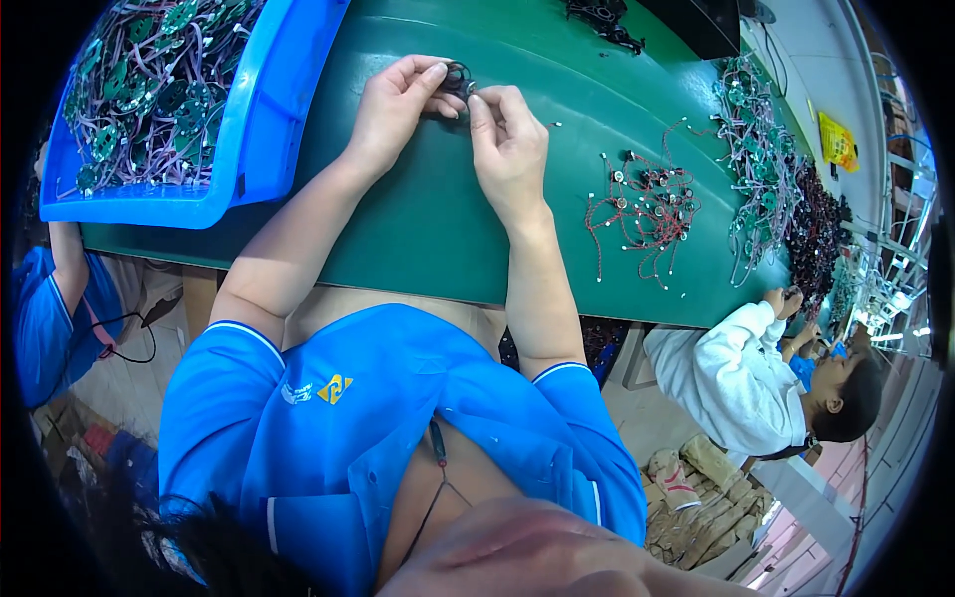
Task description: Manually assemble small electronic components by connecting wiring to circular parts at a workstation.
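Over the green table, both of my hands meet at a small loop of thin black wire [457,76]. My left hand [396,107] pinches it between thumb and fingers on one side. On the other side, the thumb and forefinger of my right hand [511,139] are closed on its end, where a tiny part is too small to make out. To the right of my right hand lies a loose cluster of red-and-black twisted wires [652,207] with small round parts and white connectors.
A blue bin [267,109] at left is heaped with green circuit boards [164,95] on lilac wires. More such boards [761,164] and dark wired parts [818,239] are piled at right. Black parts [605,20] lie at the back. Co-workers sit on both sides.
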### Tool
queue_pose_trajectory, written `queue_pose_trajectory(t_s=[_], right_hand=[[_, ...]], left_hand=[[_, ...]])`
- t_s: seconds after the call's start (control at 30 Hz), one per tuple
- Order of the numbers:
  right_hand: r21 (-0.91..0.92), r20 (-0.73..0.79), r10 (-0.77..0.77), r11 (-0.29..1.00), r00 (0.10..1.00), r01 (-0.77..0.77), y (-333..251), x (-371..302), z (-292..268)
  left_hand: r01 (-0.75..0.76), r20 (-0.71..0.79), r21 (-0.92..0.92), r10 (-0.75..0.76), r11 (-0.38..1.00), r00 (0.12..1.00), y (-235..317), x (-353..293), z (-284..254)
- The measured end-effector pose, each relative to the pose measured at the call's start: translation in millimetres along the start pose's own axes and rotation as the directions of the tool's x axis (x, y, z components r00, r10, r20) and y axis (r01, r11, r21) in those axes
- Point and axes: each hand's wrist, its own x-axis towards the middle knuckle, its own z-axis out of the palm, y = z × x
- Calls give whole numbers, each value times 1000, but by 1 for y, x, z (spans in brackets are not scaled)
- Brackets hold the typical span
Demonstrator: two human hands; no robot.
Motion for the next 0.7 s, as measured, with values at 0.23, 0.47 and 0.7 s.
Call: queue_pose_trajectory(t_s=[0.23,0.47,0.7], right_hand=[[-223,-45,-131,968,990,118,-1,1,1],[-285,-8,-166,946,986,156,0,1,3],[-336,36,-166,927,985,169,2,2,1]], left_hand=[[-166,-12,216,173,962,985,0,-4,7],[-199,-11,257,208,946,978,-3,-6,8],[-212,1,287,221,934,975,-5,-7,9]])
